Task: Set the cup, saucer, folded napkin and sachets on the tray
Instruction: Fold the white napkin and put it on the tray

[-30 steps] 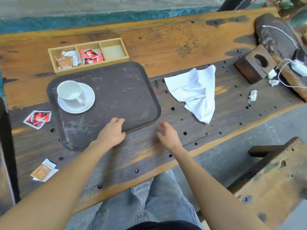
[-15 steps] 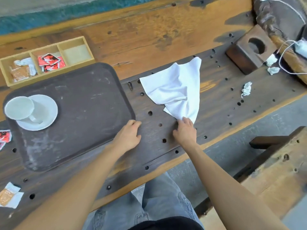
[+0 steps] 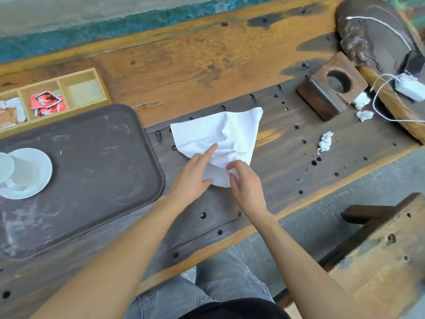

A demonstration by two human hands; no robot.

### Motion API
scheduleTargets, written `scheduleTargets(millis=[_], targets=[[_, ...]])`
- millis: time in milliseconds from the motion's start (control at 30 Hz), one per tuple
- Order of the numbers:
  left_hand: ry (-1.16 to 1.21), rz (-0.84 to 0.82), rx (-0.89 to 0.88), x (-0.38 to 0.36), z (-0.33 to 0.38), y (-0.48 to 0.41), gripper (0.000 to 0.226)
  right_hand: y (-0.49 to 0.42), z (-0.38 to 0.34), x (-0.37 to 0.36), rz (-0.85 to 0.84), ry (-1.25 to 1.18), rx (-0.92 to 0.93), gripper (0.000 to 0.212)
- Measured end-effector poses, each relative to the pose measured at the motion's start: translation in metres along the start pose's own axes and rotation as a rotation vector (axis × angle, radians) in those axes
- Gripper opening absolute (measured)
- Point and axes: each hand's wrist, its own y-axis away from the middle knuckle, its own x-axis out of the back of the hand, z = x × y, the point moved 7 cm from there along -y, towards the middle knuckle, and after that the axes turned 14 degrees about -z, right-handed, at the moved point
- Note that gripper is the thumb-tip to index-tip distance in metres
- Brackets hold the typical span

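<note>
While right hand point(image 3: 247, 185) pinches the napkin's point(image 3: 220, 134) near corner and left hand point(image 3: 195, 178) lies open, pinning it with a forefinger, napkin sits off the tray point(image 3: 103, 162), crumpled; risk: corner slips, fold goes crooked.

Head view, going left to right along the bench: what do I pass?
Cup on its saucer → tray → left hand → napkin → right hand → crumpled paper.
</note>
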Motion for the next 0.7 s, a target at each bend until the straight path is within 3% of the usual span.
scheduleTargets(millis=[67, 200, 467, 700], targets=[[0.057, 0.051, 0.018, 0.007, 0.004, 0.000, 0.077, -0.004, -0.011, 0.012, -0.007, -0.038, 0.039, 0.027], [-0.140, 0.164, 0.029, 0.033, 0.016, 0.010, 0.013, -0.011, -0.042, 0.034, -0.001, -0.047, 0.106, 0.027], [-0.134, 0.466, 0.027, 0.119, 0.012, 0.053, 0.014, -0.026, -0.121, 0.068, 0.045, 0.028, 0.214, 0.020], [-0.120, 0.626, 0.005, 0.198, 0.008, 0.126, 0.009, -0.038, -0.166, 0.087, 0.156, 0.142, 0.176, 0.021]])
